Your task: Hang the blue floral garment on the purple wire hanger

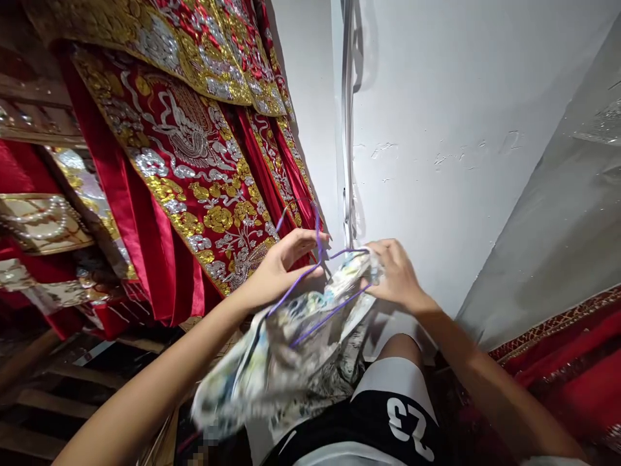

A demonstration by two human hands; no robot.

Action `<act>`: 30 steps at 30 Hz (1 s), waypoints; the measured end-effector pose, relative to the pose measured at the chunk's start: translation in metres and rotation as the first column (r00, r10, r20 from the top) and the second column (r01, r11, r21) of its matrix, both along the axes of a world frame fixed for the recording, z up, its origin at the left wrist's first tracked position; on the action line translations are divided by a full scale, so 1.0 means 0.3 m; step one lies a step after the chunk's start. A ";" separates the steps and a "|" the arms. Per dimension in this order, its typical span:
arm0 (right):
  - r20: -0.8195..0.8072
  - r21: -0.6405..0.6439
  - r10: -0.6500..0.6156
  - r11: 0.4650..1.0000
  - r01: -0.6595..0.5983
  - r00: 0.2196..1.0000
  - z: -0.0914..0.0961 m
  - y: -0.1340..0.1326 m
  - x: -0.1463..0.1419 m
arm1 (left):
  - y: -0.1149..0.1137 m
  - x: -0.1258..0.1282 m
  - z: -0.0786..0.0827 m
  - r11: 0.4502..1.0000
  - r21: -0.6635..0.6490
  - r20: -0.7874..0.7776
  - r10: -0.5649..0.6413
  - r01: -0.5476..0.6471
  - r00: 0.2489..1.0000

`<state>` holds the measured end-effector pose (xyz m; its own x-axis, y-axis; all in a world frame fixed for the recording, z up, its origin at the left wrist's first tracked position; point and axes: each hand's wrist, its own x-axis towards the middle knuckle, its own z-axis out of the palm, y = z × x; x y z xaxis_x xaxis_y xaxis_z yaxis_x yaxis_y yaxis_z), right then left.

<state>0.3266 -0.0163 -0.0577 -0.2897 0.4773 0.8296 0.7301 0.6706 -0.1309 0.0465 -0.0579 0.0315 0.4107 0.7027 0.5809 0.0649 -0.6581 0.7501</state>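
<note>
My left hand is closed around a thin purple wire hanger near its hook, which sticks up by my fingers. My right hand pinches a pale floral printed garment at the hanger's far corner. The garment drapes down over the hanger toward my lap, its lower part blurred by motion. Both hands are held out in front of a white wall.
Red garments with gold and silver embroidery hang close on the left. A silvery sheet slants down on the right over more red embroidered cloth. A wooden frame lies at lower left. My black and white shorts are below.
</note>
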 end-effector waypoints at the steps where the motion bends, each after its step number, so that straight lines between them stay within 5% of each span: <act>1: -0.021 -0.004 -0.073 0.997 0.073 0.997 0.011 -0.013 0.054 | 0.010 -0.027 -0.009 0.997 -0.078 0.008 0.010 -0.009 1.000; 7: -0.147 -0.094 -0.428 0.904 0.418 0.892 0.077 -0.007 0.250 | 0.098 -0.133 -0.137 0.889 -0.453 0.203 0.176 -0.067 0.963; 15: -0.064 -0.106 -0.362 0.929 0.355 0.930 0.135 -0.040 0.075 | 0.166 -0.029 -0.439 0.824 -0.459 0.323 0.503 -0.332 0.801; 20: -0.008 -0.107 -0.211 0.972 0.209 0.978 0.038 -0.051 0.004 | 0.111 0.045 -0.639 0.752 -0.556 0.280 0.571 -0.355 0.772; 25: -0.066 -0.232 -0.083 0.970 0.066 0.994 -0.026 -0.024 -0.017 | 0.063 0.054 -0.704 0.713 -0.539 0.263 0.648 -0.448 0.715; 28: -0.235 -0.354 0.052 0.925 -0.135 0.971 -0.037 -0.054 -0.051 | 0.061 0.056 -0.713 0.719 -0.553 0.298 0.642 -0.420 0.706; 30: -0.415 -0.419 0.228 0.811 -0.407 0.881 -0.069 -0.093 -0.084 | 0.061 0.063 -0.722 0.704 -0.588 0.326 0.657 -0.398 0.679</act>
